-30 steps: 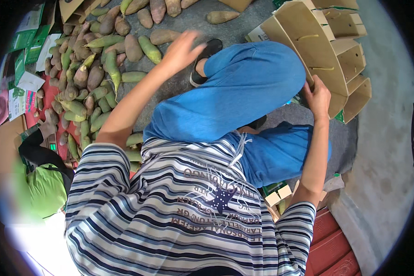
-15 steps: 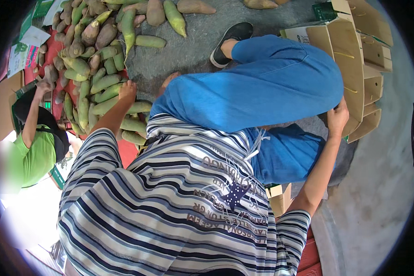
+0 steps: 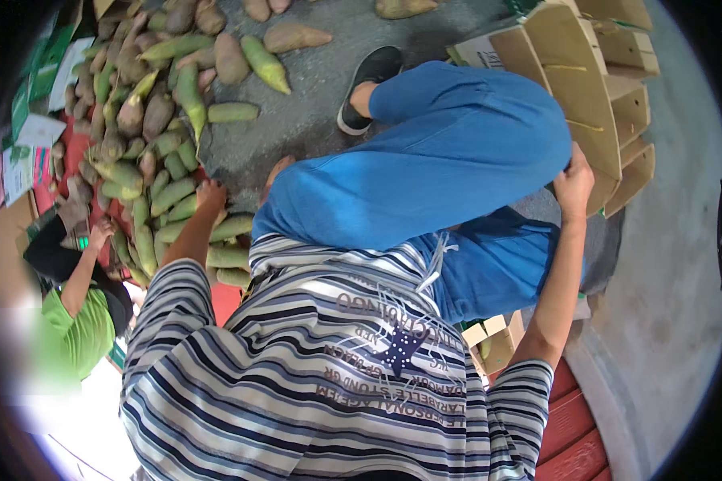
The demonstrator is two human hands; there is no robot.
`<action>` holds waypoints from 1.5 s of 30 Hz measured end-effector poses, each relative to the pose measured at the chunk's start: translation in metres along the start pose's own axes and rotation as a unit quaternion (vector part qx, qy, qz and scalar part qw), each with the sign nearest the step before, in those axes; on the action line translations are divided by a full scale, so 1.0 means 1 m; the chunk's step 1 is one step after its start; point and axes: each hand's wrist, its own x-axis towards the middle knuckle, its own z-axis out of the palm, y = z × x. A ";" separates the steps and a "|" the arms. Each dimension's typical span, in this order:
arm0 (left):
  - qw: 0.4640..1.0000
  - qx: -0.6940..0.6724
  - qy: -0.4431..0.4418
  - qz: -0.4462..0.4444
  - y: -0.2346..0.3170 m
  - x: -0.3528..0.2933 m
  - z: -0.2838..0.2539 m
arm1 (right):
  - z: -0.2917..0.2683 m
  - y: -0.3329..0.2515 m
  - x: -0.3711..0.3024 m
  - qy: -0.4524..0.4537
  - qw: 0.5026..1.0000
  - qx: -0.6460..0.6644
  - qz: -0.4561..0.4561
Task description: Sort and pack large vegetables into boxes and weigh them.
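Note:
My left hand [image 3: 210,195] lies at the near right edge of a heap of long green radishes [image 3: 175,192]. Its fingers are curled against the end of a radish; whether they grip it is hidden. At the far side of my bent right knee [image 3: 537,120], my right hand [image 3: 574,183] is closed, with its fingers partly out of sight. Right beside that hand is the wall of an open cardboard box [image 3: 590,104]. What the right fingers hold, if anything, cannot be made out.
Reddish-brown tubers [image 3: 159,115] lie mixed among the radishes, some loose on the grey floor. A person in a green shirt [image 3: 80,329] reaches toward the heap from the left. Cartons [image 3: 44,132] stand behind it, and a small open box [image 3: 499,345] sits behind my right side.
The whole view has shifted, so the heap and both hands sit lower. My hands keep nearly the same places. The co-worker's arm has moved a little along the heap's left side.

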 end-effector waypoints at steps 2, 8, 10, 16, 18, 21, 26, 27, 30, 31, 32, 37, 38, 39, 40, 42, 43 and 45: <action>1.000 -0.010 -0.005 0.017 0.008 -0.014 0.002 | -0.007 -0.019 0.003 0.003 1.000 0.004 0.012; 0.994 -0.090 0.036 0.053 -0.019 -0.013 -0.006 | -0.015 -0.026 0.005 -0.027 0.998 0.012 0.057; 0.990 -0.111 0.062 0.060 -0.030 -0.012 -0.020 | -0.015 -0.024 0.005 -0.010 1.000 -0.001 0.011; 0.805 -0.485 0.327 0.095 -0.027 -0.025 -0.128 | -0.014 -0.018 0.005 -0.022 1.000 0.000 0.019; 0.693 -0.591 0.373 0.176 -0.015 -0.042 -0.195 | -0.013 -0.020 0.005 -0.009 1.000 0.017 0.005; 0.532 -0.632 0.487 0.283 0.016 -0.095 -0.315 | -0.014 -0.020 0.007 -0.008 1.000 0.002 -0.001; 0.328 -0.663 0.504 0.445 0.090 -0.174 -0.456 | -0.016 -0.019 0.005 -0.017 1.000 0.008 0.016; 0.332 -0.672 0.477 0.460 0.110 -0.200 -0.473 | -0.015 -0.020 0.006 -0.017 1.000 0.006 0.008; 0.275 -0.633 0.468 0.552 0.154 -0.190 -0.492 | -0.014 -0.025 0.008 -0.009 1.000 0.004 -0.011; 0.275 -0.632 0.465 0.556 0.158 -0.181 -0.486 | -0.015 -0.023 0.006 -0.008 1.000 0.003 -0.007; 0.370 -0.595 0.467 0.539 0.154 -0.170 -0.477 | -0.015 -0.021 0.004 -0.007 1.000 -0.003 -0.004; 0.670 -0.522 0.388 0.357 0.103 -0.039 -0.333 | -0.003 -0.012 0.005 0.008 1.000 0.008 -0.009; 0.755 -0.478 0.343 0.289 0.089 -0.027 -0.293 | -0.006 -0.017 0.007 -0.002 1.000 0.012 -0.001; 0.828 -0.427 0.287 0.224 0.076 -0.022 -0.253 | -0.002 -0.007 0.004 -0.030 0.999 0.033 0.031; 0.877 -0.375 0.242 0.180 0.058 -0.010 -0.202 | -0.007 -0.011 0.005 -0.006 1.000 0.010 0.000; 0.919 -0.328 0.179 0.122 0.031 -0.001 -0.117 | -0.010 -0.011 0.002 0.002 1.000 0.017 -0.006; 0.955 -0.263 0.117 0.077 0.023 -0.006 -0.082 | -0.012 -0.015 0.003 0.012 1.000 -0.002 -0.014; 0.977 -0.206 0.044 0.026 0.012 -0.018 -0.015 | -0.008 -0.014 0.005 0.010 1.000 0.001 -0.009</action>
